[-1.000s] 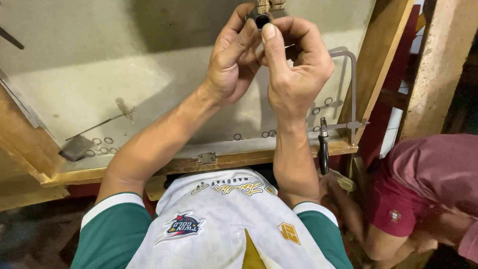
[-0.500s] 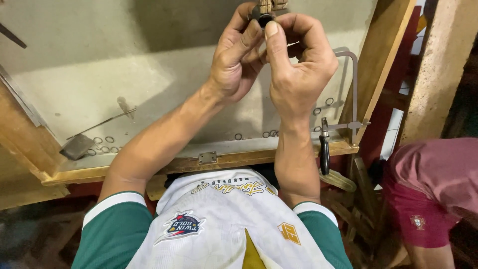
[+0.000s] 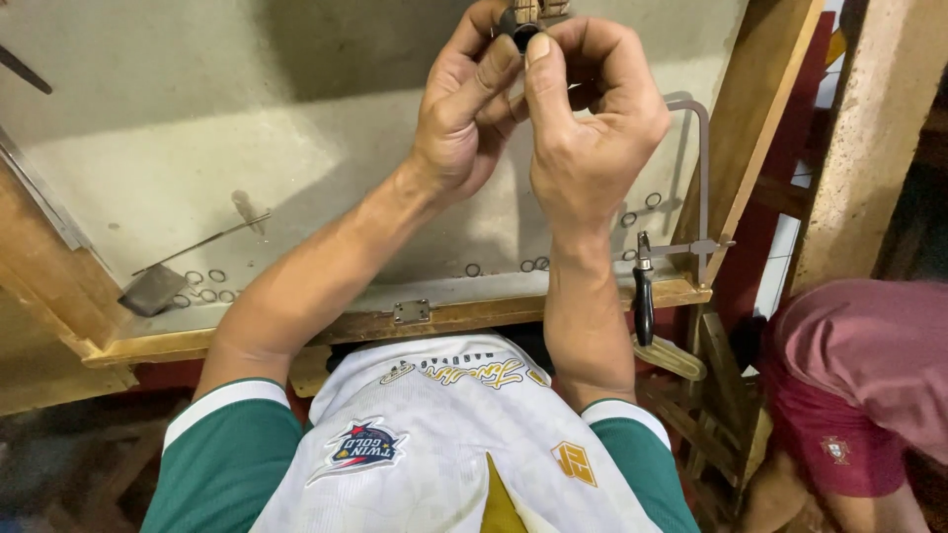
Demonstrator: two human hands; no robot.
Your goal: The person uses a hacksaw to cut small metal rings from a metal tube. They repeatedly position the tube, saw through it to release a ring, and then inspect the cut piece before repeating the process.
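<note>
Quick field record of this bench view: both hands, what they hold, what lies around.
left hand: pinching small dark ring-shaped piece, thumb on it
right hand: pinching the same piece from the other side
loose small metal rings: scattered on pale bench tray
black-handled metal frame saw: at tray's right edge
flat metal scraper: at tray's left

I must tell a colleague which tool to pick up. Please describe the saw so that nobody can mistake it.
Start at the pale work tray, then follow its wooden front edge to the right end. The saw lies there: a thin metal frame with a black handle, unlike the small loose rings nearby.
</note>
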